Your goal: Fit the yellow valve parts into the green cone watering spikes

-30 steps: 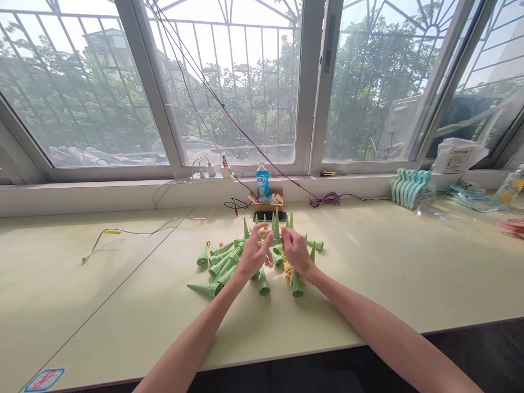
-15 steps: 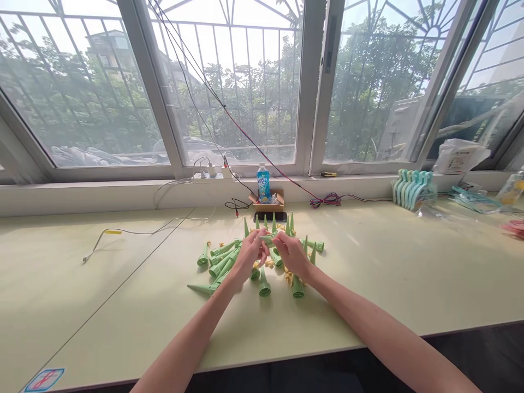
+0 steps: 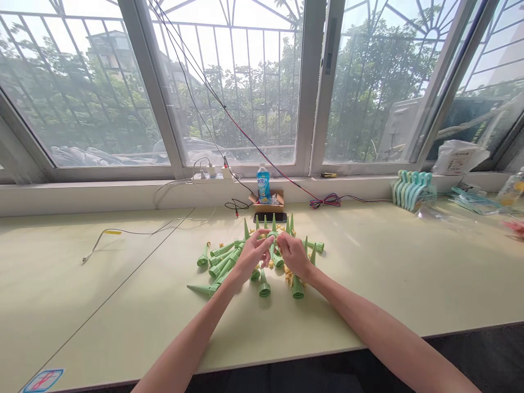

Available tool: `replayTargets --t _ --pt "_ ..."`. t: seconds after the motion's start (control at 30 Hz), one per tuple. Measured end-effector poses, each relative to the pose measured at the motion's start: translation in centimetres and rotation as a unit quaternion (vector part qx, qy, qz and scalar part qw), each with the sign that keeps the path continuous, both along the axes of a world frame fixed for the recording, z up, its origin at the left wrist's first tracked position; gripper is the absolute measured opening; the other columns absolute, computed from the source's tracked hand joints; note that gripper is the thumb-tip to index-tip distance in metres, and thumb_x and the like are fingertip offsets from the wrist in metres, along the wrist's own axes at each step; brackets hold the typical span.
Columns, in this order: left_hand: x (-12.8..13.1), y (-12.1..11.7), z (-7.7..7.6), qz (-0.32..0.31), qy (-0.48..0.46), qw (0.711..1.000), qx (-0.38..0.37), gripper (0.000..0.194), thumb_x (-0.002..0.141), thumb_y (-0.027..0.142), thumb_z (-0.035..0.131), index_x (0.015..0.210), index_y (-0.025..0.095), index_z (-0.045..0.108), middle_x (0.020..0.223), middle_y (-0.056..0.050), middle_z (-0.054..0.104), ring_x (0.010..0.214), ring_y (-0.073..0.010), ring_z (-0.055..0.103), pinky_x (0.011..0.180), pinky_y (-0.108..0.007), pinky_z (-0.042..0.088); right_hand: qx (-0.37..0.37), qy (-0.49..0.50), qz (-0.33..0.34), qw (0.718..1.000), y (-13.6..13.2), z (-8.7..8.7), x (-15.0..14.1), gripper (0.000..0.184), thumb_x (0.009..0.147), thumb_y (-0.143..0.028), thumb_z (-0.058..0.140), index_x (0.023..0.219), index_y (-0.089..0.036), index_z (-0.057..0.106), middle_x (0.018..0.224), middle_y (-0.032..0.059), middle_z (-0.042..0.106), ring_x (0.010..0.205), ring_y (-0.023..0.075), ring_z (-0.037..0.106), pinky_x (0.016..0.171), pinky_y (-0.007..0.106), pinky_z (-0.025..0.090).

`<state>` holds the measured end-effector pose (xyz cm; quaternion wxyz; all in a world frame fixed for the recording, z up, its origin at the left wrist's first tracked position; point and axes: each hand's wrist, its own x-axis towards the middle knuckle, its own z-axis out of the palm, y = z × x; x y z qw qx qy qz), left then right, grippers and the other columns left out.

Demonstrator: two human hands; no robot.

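Both my hands meet over a heap of green plastic cones (image 3: 223, 261) in the middle of the pale table (image 3: 368, 284). My left hand (image 3: 250, 257) pinches one green cone (image 3: 272, 243), which points down between the hands. My right hand (image 3: 292, 254) has its fingers closed at the top end of that same cone. Small yellow pieces (image 3: 289, 275) lie on the table under my right hand. Several more cones stand upright (image 3: 246, 228) just behind the hands, and two stand in front of them (image 3: 264, 285).
A blue-labelled bottle (image 3: 262, 184) and a small cardboard box (image 3: 268, 205) stand by the window sill behind the heap, with a dark phone (image 3: 270, 216) in front. Cables (image 3: 123, 232) trail across the left of the table. Teal hangers (image 3: 411, 188) and bags lie at the far right.
One second ago both hands hovered with fingers apart. Half a second ago they held a cone lying crosswise. Now the cone is turned with its tip pointing down.
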<state>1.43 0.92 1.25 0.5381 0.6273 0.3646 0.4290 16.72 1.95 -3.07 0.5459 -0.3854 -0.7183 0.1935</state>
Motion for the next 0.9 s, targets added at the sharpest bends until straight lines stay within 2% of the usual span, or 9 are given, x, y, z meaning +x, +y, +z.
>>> replayTargets --t 0.23,0.43,0.63,0.9 --pt "0.21 -0.07 -0.39 0.008 0.032 0.996 0.078 0.044 0.082 0.048 0.065 0.113 0.023 0.047 0.088 0.001 0.057 0.041 -0.0017 0.044 0.036 -0.018 0.034 -0.044 0.031 -0.026 0.998 0.03 0.16 -0.13 0.044 0.100 -0.045 0.031 0.063 -0.022 0.037 0.051 -0.0039 0.039 0.045 0.0111 0.034 0.046 0.027 0.027" --pt "0.29 0.22 -0.90 0.011 0.045 0.989 0.137 0.041 0.084 0.044 0.063 0.116 0.023 0.049 0.095 -0.002 0.054 0.050 -0.0045 0.053 0.040 -0.018 0.040 -0.076 0.049 -0.031 0.995 -0.01 0.37 -0.20 0.050 0.100 -0.050 0.030 0.060 -0.022 0.038 0.048 -0.0036 0.038 0.043 0.0110 0.035 0.046 0.027 0.027" --pt "0.55 -0.06 -0.58 0.020 0.010 0.995 0.099 0.039 0.082 0.045 0.066 0.109 0.022 0.050 0.091 -0.001 0.058 0.040 -0.0016 0.046 0.036 -0.018 0.036 -0.050 0.047 -0.018 0.997 -0.29 0.59 -0.47 0.049 0.100 -0.053 0.031 0.063 -0.021 0.039 0.053 -0.0037 0.039 0.048 0.0112 0.034 0.048 0.027 0.027" --pt "0.68 -0.41 -0.19 0.052 -0.010 0.997 0.060 0.047 0.076 0.048 0.071 0.109 0.021 0.050 0.081 0.002 0.058 0.037 -0.0039 0.047 0.035 -0.020 0.037 -0.059 0.036 -0.022 0.997 -0.49 0.71 -0.51 0.050 0.100 -0.056 0.028 0.066 -0.021 0.041 0.055 -0.0035 0.040 0.049 0.0120 0.037 0.050 0.027 0.029"
